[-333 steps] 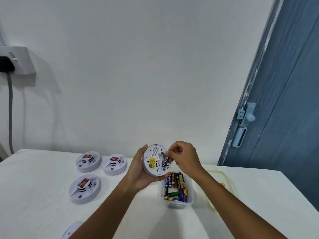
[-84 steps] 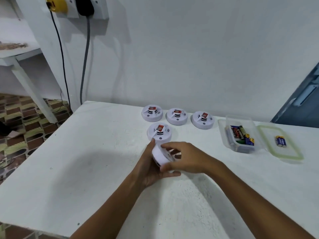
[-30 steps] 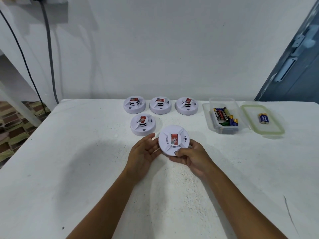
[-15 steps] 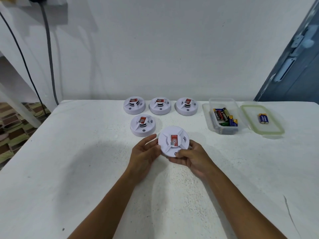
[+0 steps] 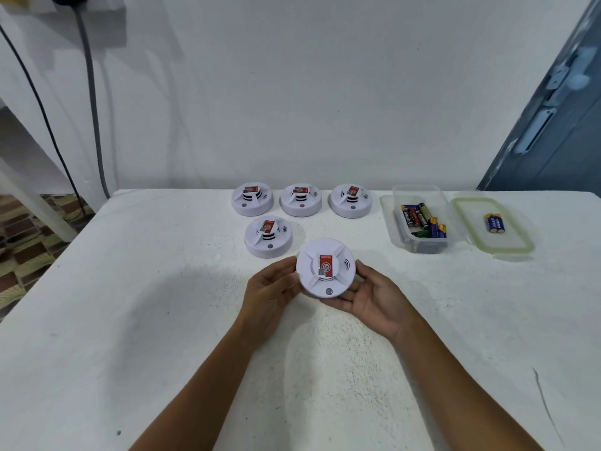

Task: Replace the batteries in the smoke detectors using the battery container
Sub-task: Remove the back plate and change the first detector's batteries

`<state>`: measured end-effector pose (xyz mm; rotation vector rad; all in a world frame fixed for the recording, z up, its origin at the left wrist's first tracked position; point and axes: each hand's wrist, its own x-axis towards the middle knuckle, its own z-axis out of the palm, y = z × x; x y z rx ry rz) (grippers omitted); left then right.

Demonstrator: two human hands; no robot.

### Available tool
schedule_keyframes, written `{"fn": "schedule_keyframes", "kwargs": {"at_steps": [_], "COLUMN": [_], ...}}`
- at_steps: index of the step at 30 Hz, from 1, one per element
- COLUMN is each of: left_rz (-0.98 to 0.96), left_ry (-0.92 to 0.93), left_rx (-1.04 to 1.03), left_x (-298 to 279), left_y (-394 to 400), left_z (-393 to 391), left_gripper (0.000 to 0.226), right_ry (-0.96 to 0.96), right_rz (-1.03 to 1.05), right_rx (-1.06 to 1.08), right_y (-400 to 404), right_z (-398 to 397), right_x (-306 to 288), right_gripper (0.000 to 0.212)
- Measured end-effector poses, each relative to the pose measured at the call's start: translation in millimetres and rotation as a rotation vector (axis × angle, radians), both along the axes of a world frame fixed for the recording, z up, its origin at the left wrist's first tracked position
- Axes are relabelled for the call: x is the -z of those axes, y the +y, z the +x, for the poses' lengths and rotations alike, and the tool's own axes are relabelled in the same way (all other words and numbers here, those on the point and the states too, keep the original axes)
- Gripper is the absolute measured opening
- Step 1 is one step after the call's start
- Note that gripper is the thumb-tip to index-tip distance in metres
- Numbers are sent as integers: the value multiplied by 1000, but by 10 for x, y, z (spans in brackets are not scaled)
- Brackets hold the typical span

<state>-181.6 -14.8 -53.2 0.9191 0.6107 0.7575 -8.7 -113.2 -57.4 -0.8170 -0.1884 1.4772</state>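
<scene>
A white round smoke detector [image 5: 326, 268] with a red label faces up towards me, held just above the table between both hands. My left hand [image 5: 270, 288] holds its left rim, thumb on top and fingers beneath. My right hand [image 5: 374, 294] cradles the right rim, thumb on the edge and fingers under it. The clear battery container [image 5: 414, 189] stands open at the back right with several batteries [image 5: 422, 219] inside. Its lid [image 5: 468, 237] lies to the right, carrying two blue batteries [image 5: 494, 222].
Three more detectors [image 5: 300, 200] sit in a row by the wall, and a fourth detector [image 5: 268, 236] is just behind my left hand. The white table [image 5: 146, 320] ends at the left. Cables [image 5: 92, 92] hang down the wall there. A blue door [image 5: 559, 125] stands at the right.
My right thumb has slid off the detector's front face to its right rim, and the hand has opened out under it. The detector stays in about the same place.
</scene>
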Motion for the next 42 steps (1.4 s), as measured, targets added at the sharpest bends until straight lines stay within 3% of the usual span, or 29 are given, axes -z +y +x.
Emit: {"fn": "schedule_keyframes", "kwargs": {"at_steps": [17, 42], "left_rz": [-160, -166], "left_ry": [-67, -67], "left_rx": [-49, -55], "left_x": [18, 35], "left_y": [42, 50], "left_z": [-2, -10], "left_gripper": [29, 34], "right_ry": [-14, -17], "right_rz": [-10, -7], "right_rx": [9, 4], "right_y": [19, 11], "right_z": [7, 3], "right_x": [21, 5], "right_gripper": [37, 41]}}
